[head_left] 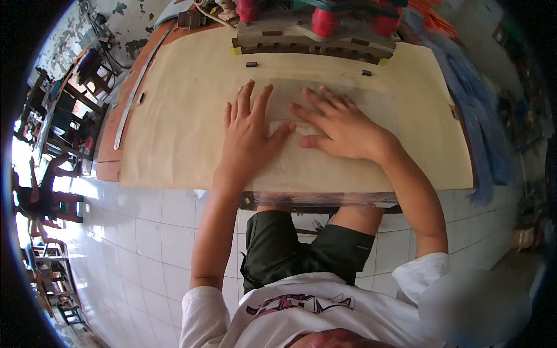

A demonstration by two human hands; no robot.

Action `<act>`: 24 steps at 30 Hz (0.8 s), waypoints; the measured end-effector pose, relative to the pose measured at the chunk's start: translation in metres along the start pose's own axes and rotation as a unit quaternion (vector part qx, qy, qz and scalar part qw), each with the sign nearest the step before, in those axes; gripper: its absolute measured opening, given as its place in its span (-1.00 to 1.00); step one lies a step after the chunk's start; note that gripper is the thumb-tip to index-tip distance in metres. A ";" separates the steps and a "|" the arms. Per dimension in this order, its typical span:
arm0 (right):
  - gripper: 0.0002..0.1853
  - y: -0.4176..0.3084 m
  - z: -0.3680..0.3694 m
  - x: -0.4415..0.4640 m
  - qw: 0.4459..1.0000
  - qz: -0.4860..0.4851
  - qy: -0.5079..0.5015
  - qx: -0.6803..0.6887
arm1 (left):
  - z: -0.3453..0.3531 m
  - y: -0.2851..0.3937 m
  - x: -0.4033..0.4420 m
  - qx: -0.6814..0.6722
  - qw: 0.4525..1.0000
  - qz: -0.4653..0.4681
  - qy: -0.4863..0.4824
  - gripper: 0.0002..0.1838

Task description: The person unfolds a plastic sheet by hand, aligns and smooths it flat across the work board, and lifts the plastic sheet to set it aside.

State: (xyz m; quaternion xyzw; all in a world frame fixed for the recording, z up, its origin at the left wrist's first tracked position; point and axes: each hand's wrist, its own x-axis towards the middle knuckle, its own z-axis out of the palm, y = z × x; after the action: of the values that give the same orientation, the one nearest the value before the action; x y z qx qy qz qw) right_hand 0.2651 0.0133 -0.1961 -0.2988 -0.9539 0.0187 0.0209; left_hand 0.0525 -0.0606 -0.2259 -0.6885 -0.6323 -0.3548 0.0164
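A thin see-through plastic sheet (377, 104) lies flat on the cream paper (174, 116) that covers the table. My left hand (249, 133) rests on the paper and the sheet's left part, its fingers spread and pointing away from me. On the sheet's middle, my right hand (342, 127) lies palm down with fingers apart, angled to the left. Neither hand holds anything. Beyond my fingertips are two small dark blocks, a left one (251, 64) and a right one (366, 73).
A machine with red posts (325, 22) and a heavy slotted bar (313, 46) stands at the table's far edge. A metal ruler (134, 95) lies along the left side. Blue plastic (478, 116) hangs at the right edge. Another person (40, 185) is far left.
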 end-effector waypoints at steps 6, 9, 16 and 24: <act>-0.23 0.000 -0.008 0.000 1.000 -0.015 0.015 0.019 | -0.003 0.004 -0.001 0.036 0.999 0.001 -0.015 -0.31; -0.23 -0.004 -0.029 -0.007 0.997 0.014 0.002 0.070 | 0.002 0.000 -0.001 0.046 0.999 0.006 -0.013 -0.33; -0.19 0.009 -0.037 -0.028 0.953 0.039 0.038 0.298 | 0.001 0.001 -0.002 0.051 0.998 0.005 -0.019 -0.35; -0.47 0.052 -0.039 -0.025 0.723 0.270 0.132 0.622 | -0.001 0.003 -0.001 0.053 0.998 0.010 -0.022 -0.37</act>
State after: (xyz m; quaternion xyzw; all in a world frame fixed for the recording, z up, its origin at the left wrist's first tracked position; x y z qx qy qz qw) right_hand 0.3176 0.0428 -0.1601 -0.4626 -0.5946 0.5734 0.3219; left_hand 0.0543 -0.0623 -0.2241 -0.7005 -0.6436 -0.3053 0.0424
